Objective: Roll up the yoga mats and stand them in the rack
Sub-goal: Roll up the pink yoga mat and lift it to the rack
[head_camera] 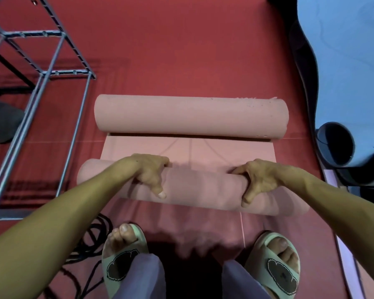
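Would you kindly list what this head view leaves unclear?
- Fingertips of left hand and right hand: curled behind the pink roll.
- Rack: cut off by the top and left edges.
- Dark roll: partly cut by the right edge.

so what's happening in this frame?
A person is rolling a pink yoga mat on the red floor. The left hand and right hand both grip the near roll, fingers curled over it. A short flat stretch separates it from a second roll at the far end. The metal rack stands at left; a blue mat lies at right.
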{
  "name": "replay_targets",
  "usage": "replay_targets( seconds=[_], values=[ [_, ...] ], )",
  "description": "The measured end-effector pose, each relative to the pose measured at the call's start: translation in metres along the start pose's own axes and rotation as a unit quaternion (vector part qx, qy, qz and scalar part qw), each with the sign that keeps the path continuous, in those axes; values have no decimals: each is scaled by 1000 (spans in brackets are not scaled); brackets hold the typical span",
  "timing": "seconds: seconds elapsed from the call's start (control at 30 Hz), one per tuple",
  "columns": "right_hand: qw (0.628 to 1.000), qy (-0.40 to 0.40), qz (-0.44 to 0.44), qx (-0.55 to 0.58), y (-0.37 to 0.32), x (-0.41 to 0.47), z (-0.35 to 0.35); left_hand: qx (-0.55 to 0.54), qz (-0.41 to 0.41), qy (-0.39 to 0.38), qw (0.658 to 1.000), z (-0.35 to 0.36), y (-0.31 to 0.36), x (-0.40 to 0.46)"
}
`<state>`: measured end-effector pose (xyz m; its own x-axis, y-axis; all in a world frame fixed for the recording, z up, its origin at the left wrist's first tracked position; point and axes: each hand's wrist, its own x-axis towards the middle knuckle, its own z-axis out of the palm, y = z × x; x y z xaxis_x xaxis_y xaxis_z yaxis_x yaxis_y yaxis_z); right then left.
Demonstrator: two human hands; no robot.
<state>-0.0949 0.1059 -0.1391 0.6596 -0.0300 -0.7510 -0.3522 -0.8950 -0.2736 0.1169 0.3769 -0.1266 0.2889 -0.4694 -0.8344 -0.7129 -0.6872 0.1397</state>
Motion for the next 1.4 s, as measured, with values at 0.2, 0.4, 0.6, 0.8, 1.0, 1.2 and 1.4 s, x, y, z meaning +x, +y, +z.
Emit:
replay_targets(
  seconds=[0.2,0.4,0.6,0.8,1.0,1.2,1.4],
  values=[
    [997,45,-8,59,9,-9,5,12,28,69,997,12,-3,-6],
    [987,90,-59,116,18,-21,4,56,14,186,981,25,3,-20],
    [991,118,-1,62,24,-17,-3,69,34,155,985,18,1,-16],
    [985,146,-29,90,30,-14,-10,58,45,154,985,12,-6,-6],
    [976,207,-39,57,18,-16,-10,46,33,198,979,7,-4,1],
    [972,229,-30,-34,-14,-31,-8,48,44,211,975,10,-7,2],
    [961,239,26,-140,-30,-37,24,46,37,214,975,-8,-6,-1]
  ],
)
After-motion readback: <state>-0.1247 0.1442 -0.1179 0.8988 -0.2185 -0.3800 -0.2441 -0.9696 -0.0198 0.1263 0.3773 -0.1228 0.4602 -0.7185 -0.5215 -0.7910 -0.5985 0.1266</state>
